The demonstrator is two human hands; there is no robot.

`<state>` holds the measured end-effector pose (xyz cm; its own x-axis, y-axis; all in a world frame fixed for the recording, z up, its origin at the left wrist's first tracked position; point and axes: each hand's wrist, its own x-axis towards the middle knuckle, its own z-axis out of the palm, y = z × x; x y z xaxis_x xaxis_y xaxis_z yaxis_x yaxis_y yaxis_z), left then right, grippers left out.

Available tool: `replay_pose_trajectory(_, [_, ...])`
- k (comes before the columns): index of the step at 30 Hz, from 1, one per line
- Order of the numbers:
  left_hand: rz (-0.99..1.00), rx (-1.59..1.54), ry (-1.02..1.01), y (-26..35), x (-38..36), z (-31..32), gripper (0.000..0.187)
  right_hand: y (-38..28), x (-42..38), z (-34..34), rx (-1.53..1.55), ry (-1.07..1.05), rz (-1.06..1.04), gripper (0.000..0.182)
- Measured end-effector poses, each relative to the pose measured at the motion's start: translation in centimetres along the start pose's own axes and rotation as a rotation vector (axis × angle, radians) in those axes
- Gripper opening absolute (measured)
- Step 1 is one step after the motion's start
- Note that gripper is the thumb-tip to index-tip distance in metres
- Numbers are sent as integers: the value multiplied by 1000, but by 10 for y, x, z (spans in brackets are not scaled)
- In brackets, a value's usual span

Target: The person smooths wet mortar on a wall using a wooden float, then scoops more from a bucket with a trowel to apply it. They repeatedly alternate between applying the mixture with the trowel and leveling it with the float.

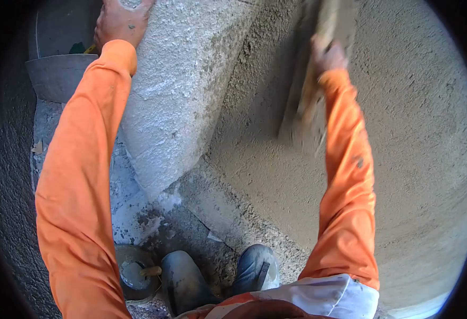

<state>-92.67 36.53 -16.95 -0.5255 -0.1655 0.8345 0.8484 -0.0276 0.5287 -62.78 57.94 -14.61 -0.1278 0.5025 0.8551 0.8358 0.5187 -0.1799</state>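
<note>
My right hand (330,56) is closed round the handle of a long wooden float (299,87), blurred by motion. The float lies against a broad surface of wet grey mortar (403,117). At the upper left, my left hand (122,22) is at the edge of a rough, pale concrete ledge (177,80). Its fingers run out of the top of the view, so their grip is hidden. Specks of mortar stick to its back.
Left of the ledge stands a grey curved-rimmed container (63,77). Low down, a bucket (133,274) holds water and a wooden-handled tool (151,271). My knees (185,279) are beside it, above a mortar-spattered floor (207,207). A dark rough wall (10,202) lines the left side.
</note>
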Motion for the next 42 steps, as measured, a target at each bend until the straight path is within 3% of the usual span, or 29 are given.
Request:
replay_pose_trajectory(2, [-73, 10, -83, 1, 1, -3, 75, -3, -60, 16, -1, -256, 93, 62])
replay_pose_trajectory(8, [-122, 63, -149, -2, 3, -6, 82, 6, -171, 34, -127, -493, 272, 57])
replay_pose_trajectory(11, [-104, 102, -108, -2, 0, -5, 82, 23, -129, 11, -79, -290, 214, 55])
replay_pose_trajectory(12, [-103, 106, -105, -1, 0, -5, 82, 29, -96, 6, -71, -78, 24, 56])
replay_pose_trajectory(14, [-106, 99, -97, 2, -2, -5, 80, 19, -18, -10, -118, 17, 60, 63])
replay_pose_trajectory(16, [-81, 78, -102, -2, -2, -2, 79, -3, 42, -26, -69, -41, 80, 77])
replay_pose_trajectory(18, [-34, 43, -68, 1, -1, -3, 75, 4, 78, -1, -127, 42, 8, 78])
replay_pose_trajectory(21, [-6, 6, -60, -2, -2, 0, 74, -10, 0, 16, 9, -116, 72, 73])
replay_pose_trajectory(24, [-8, -2, -55, -7, -2, 1, 74, -6, -110, 43, -85, -364, 167, 57])
replay_pose_trajectory(27, [-13, 8, -55, -10, -3, 5, 75, 11, -195, 75, -88, -597, 272, 57])
replay_pose_trajectory(32, [-66, -4, -86, -4, -5, 2, 76, 41, -289, 119, -148, -750, 231, 54])
replay_pose_trajectory(35, [3, 31, -9, -8, -6, 7, 77, 67, -342, 143, -126, -782, 215, 53])
replay_pose_trajectory(39, [-22, 16, -61, -9, -2, 4, 77, 78, -357, 128, -126, -855, 235, 51])
replay_pose_trajectory(42, [-7, 38, -24, -11, -3, 5, 77, 54, -296, 86, -179, -789, 234, 52])
